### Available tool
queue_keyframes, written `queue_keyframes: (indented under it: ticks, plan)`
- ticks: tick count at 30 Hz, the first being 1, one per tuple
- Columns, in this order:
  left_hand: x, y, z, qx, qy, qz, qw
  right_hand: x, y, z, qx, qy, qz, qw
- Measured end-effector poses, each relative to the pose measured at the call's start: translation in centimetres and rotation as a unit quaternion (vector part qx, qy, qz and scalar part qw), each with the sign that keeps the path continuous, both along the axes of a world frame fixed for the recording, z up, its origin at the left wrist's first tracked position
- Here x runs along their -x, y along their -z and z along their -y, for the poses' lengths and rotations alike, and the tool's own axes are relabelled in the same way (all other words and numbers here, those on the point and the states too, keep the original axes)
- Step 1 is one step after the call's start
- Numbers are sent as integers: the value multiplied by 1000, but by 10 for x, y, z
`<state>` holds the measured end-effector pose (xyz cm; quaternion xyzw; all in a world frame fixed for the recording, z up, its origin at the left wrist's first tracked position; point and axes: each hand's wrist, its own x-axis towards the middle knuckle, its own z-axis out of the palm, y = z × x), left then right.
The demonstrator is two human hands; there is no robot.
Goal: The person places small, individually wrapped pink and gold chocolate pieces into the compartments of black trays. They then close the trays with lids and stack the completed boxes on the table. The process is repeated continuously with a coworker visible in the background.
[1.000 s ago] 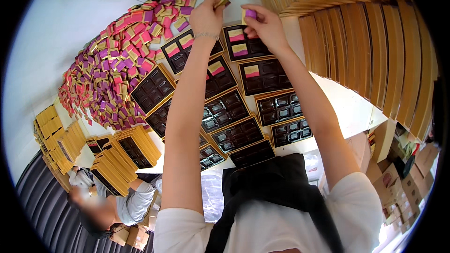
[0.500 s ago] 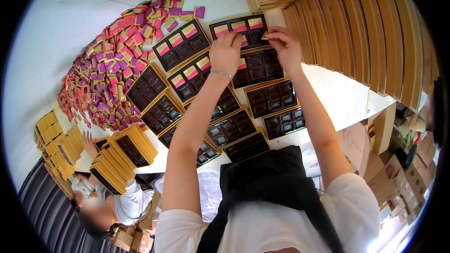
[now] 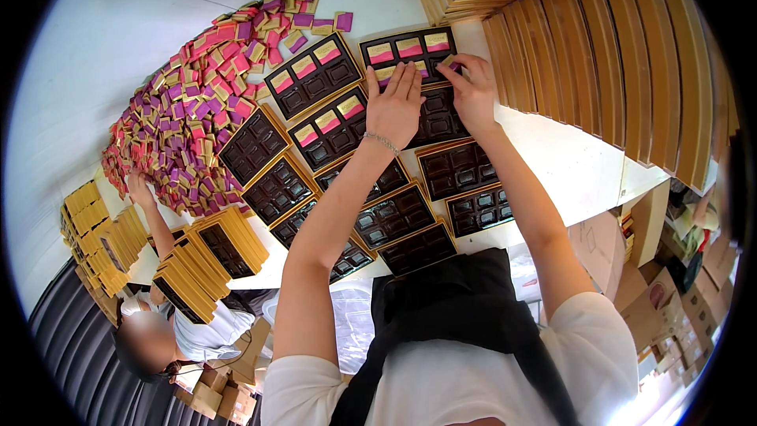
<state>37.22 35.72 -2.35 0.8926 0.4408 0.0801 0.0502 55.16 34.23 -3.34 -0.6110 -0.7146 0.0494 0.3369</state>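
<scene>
Both my hands are over a shallow dark tray box (image 3: 363, 49) at the far end of the table. Its far row holds three pink-and-gold wrapped squares (image 3: 409, 48), which look like chocolates. My left hand (image 3: 394, 106) lies with fingers stretched out across the near row, touching purple-and-gold squares (image 3: 422, 69) partly hidden beneath them. At that row's right end, my right hand (image 3: 474, 93) pinches a purple-and-gold wrapped square (image 3: 448, 61) tilted above the tray. Beside it on the left, another tray box (image 3: 317, 84) has three pink-and-gold squares, as does the one nearer me (image 3: 342, 136).
Several unfilled dark trays (image 3: 394, 217) lie closer to me. A large heap of wrapped squares (image 3: 177, 126) spreads leftward, with a co-worker's hand (image 3: 139, 189) at its edge. Gold-edged boxes (image 3: 189, 280) are stacked before that person. Tall rows of boxes (image 3: 568, 55) line the right side.
My left fingers have straightened and spread over the near row. My right hand has brought its square down to the tray's right end. The co-worker's hand has moved onto the heap.
</scene>
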Motion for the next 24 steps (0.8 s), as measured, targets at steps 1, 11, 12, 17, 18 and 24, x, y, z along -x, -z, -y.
queue_keyframes:
  ticks: [1,11,12,17,18,24]
  plan:
    - [0,-2,2,19,-2,10,1000,2,2,2,26,-10,34,999]
    - [4,-4,7,90,13,14,996,28,2,21,157,-1,158,975]
    - [6,-4,6,94,17,19,995,32,3,19,167,4,118,979]
    - [12,-6,1,112,38,41,992,30,-10,16,168,-4,195,966]
    - [13,-6,2,103,42,43,993,29,-13,12,164,-6,198,966]
    - [10,0,-2,97,44,88,990,68,-20,-104,60,-77,31,995]
